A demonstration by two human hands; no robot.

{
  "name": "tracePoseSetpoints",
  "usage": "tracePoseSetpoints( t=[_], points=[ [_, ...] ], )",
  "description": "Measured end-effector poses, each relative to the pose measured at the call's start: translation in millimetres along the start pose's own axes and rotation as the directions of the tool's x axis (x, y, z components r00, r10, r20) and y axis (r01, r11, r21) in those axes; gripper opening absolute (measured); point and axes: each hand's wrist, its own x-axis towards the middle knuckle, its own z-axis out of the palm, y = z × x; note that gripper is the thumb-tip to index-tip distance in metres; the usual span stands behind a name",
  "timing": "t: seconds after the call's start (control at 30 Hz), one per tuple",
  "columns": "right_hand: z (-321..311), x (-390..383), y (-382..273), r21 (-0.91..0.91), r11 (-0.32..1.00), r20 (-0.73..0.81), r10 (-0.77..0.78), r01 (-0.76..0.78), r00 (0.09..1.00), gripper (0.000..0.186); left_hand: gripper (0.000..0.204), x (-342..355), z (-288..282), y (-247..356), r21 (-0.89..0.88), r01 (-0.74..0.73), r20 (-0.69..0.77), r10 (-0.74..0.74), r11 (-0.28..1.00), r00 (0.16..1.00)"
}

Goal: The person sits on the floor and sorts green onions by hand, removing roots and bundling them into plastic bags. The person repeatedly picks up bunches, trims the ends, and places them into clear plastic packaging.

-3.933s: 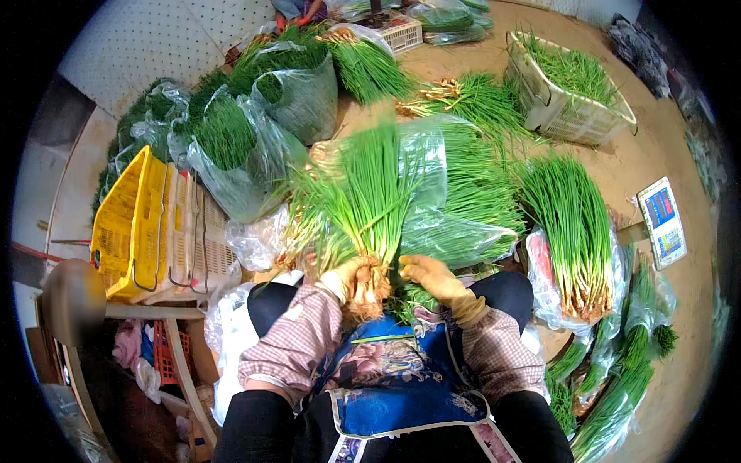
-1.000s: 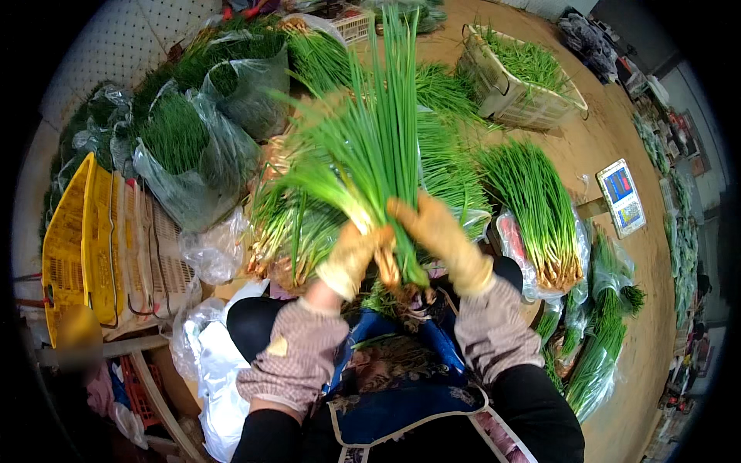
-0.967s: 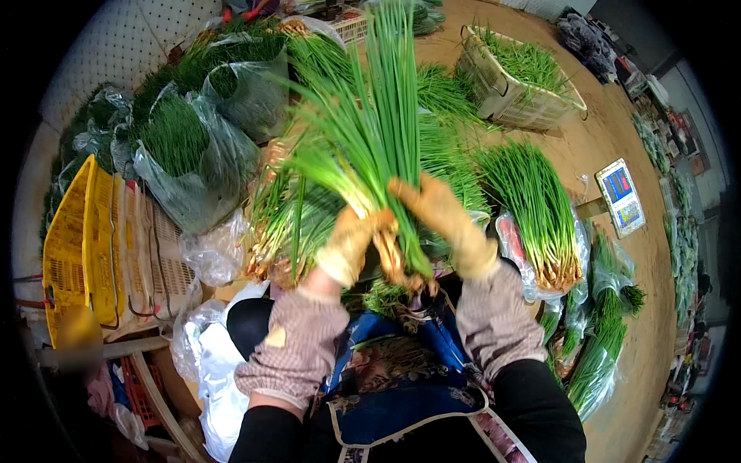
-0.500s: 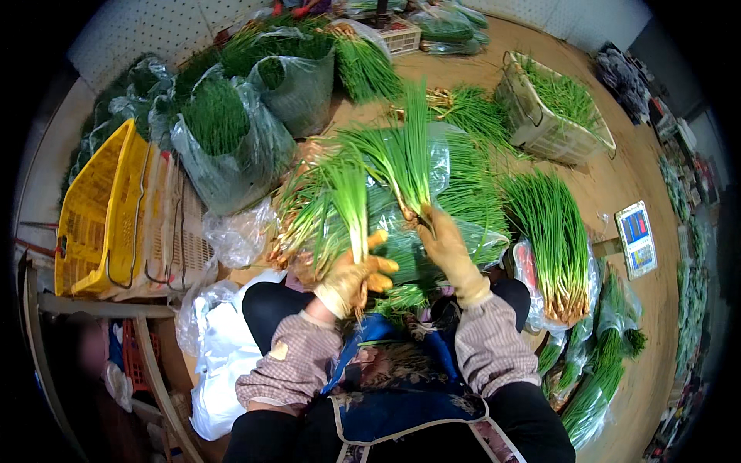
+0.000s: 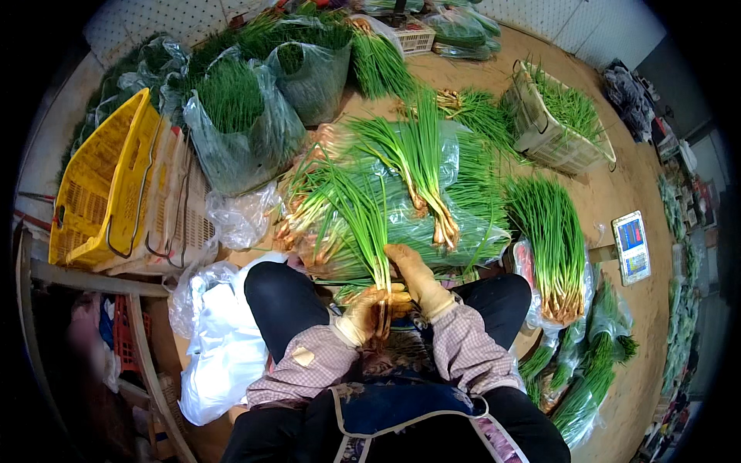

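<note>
My gloved left hand (image 5: 369, 312) is closed around the root end of a small bunch of spring onions (image 5: 369, 224). Their green leaves point away from me over the pile. My gloved right hand (image 5: 418, 276) has its fingers together at the stalks of this bunch, just above the left hand; its fingertips are partly hidden. Beyond it, another small bunch of spring onions (image 5: 436, 185) lies loose, roots toward me, on plastic-wrapped spring onions (image 5: 475, 197). More loose spring onions (image 5: 312, 224) with pale stalks are heaped to the left.
At left stand a yellow crate (image 5: 100, 193) and clear bags (image 5: 239, 147) full of greens. A white crate (image 5: 552, 143) of greens is at the far right. Nearer right are a large spring onion bundle (image 5: 552, 247) and a small scale (image 5: 633, 247). White plastic bags (image 5: 224, 347) lie by my left knee.
My right hand has let go of its small bunch, which now lies on the pile, and has come back toward me to the left hand's bunch. My left hand has moved slightly right.
</note>
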Motion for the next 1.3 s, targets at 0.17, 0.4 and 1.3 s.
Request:
tracePoseSetpoints(
  t=[0.17,0.4,1.3],
  points=[
    [6,13,-1,-0.008,0.999,0.081,-0.037,0.038,0.996,0.012,0.041,1,-13,-2,0.068,-0.074,0.002,0.075,0.995,0.997],
    [12,27,3,-0.206,0.969,0.019,-0.137,0.138,0.990,0.010,0.032,2,-15,-15,-0.019,-0.227,-0.095,0.224,0.974,0.970],
    [-5,-39,-32,0.188,0.958,0.354,-0.272,0.217,0.895,0.073,0.047,-10,-8,0,0.925,-0.096,0.319,0.609,-0.369,0.726]
  ],
)
